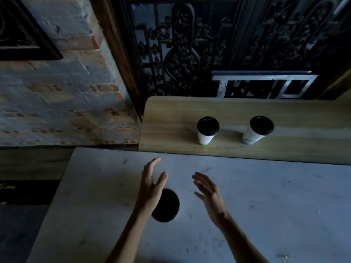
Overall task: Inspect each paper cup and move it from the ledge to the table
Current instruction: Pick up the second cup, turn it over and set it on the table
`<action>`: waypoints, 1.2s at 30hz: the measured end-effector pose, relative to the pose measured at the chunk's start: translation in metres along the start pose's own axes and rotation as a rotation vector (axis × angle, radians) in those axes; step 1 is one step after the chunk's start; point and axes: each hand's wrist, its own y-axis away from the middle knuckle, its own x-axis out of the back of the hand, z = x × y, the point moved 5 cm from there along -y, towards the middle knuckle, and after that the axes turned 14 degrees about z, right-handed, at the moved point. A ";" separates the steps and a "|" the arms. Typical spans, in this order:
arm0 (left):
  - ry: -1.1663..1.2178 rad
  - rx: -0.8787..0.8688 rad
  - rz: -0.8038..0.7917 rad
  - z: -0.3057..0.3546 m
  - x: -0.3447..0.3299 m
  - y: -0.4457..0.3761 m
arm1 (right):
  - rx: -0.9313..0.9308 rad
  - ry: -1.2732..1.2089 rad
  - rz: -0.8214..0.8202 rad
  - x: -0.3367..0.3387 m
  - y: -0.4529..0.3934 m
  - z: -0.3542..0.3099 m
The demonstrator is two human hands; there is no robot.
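Two white paper cups with black lids stand upright on the wooden ledge [284, 152]: the left cup [206, 130] and the right cup [256, 130]. A third cup [168, 206] stands on the pale marble table [284, 205], seen from above so mostly its black lid shows, partly hidden by my left wrist. My left hand [152, 185] hovers just above and beside that cup, fingers spread, holding nothing. To its right, my right hand [210, 194] is also open and empty over the table. Both hands are well short of the ledge cups.
A brick wall [57, 92] rises at the left behind the table. Dark ornate ironwork [182, 54] and a white metal frame [266, 82] stand behind the ledge. The table's left edge drops to a dark floor [19, 224].
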 end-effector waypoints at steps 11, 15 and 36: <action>-0.158 -0.248 -0.123 0.072 -0.133 -0.099 | 0.109 -0.028 0.299 0.054 -0.123 -0.056; -0.262 -0.277 -0.178 0.079 -0.177 -0.126 | 0.119 0.013 0.263 0.052 -0.167 -0.058; -0.332 -0.335 -0.379 0.083 -0.191 -0.166 | 0.401 0.476 0.055 0.039 -0.213 -0.082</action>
